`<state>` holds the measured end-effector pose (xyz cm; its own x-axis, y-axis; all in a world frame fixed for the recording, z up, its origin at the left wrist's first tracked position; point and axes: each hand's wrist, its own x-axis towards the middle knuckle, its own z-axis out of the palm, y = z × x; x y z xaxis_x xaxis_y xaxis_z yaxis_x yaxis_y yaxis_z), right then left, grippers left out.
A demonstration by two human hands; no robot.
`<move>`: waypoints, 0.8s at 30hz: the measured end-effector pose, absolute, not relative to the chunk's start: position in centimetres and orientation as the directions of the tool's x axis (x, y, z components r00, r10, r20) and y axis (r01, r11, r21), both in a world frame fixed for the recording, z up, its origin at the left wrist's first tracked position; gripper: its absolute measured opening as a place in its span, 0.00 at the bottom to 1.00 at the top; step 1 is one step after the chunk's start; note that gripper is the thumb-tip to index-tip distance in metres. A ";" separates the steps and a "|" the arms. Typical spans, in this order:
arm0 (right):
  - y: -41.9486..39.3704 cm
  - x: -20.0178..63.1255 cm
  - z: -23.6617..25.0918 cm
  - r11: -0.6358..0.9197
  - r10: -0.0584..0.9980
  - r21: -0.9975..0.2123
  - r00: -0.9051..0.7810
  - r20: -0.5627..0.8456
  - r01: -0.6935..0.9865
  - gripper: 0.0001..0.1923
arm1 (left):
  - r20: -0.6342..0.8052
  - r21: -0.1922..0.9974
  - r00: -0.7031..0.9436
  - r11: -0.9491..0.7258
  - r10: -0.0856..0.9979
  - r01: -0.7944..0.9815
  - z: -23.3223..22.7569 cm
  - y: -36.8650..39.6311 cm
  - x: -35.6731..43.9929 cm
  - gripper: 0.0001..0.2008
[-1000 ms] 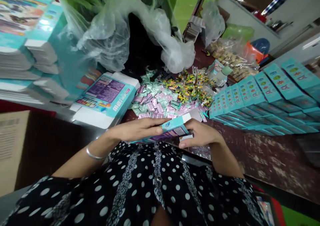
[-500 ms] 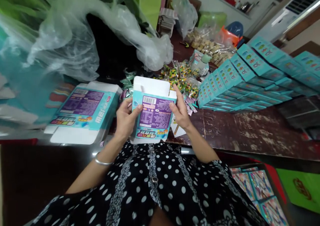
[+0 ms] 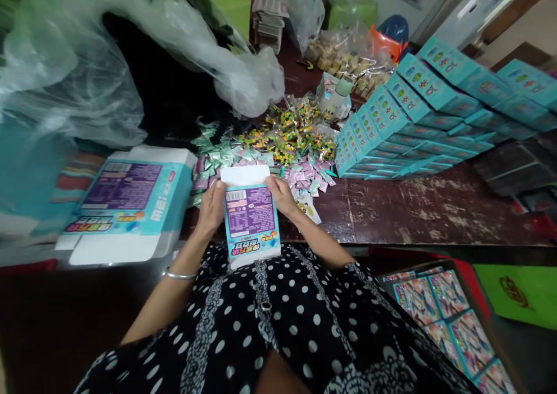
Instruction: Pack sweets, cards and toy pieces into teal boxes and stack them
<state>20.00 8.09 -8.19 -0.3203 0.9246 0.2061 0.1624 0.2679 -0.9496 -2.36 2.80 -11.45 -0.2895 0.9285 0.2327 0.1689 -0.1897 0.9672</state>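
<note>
A teal and purple carton (image 3: 251, 217) with a white flap standing out at its far end is held close to my body. My left hand (image 3: 212, 205) grips its left edge near the far end. On the opposite edge, my right hand (image 3: 281, 195) is closed with the thumb near the flap. Just beyond the carton lie heaps of small pink sachets (image 3: 304, 174) and green sachets (image 3: 220, 150). Behind these are clear packets of colourful pieces (image 3: 291, 130). More unfolded cartons (image 3: 124, 194) lie stacked to the left of my left hand.
Rows of finished teal boxes (image 3: 391, 133) are stacked at the right on the dark worn table (image 3: 391, 214). Clear plastic bags (image 3: 78, 75) hang over the left back. A bottle (image 3: 337, 98) stands behind the packets. Below the table at right is a box of shiny packs (image 3: 470, 336).
Both hands have shifted to the far corners of the carton, which now lies flatter and straighter. The small side flap at its right no longer shows. The view has shifted, revealing more sachets.
</note>
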 end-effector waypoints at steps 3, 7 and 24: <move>7.9 19.3 -8.8 0.254 0.948 -0.957 -0.231 0.219 0.139 0.36 | 0.229 0.973 -0.370 -0.205 0.900 0.105 -11.5 2.6 -1.5 0.35; 7.4 18.7 -8.2 0.175 0.975 -0.984 -0.143 0.170 0.022 0.35 | 0.256 0.954 -0.578 -0.300 0.775 0.020 -11.0 2.4 -0.9 0.34; 10.4 21.5 -0.9 0.171 0.643 -0.948 -0.759 -0.099 0.269 0.26 | 0.253 0.959 -0.241 -0.210 0.937 0.191 -4.4 1.1 -3.3 0.11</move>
<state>21.55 10.38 -0.89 -0.7595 0.6429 -0.0995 0.2686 0.1706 -0.9480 -3.26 1.14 -4.42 -0.2412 0.9369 0.2532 0.1907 -0.2101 0.9589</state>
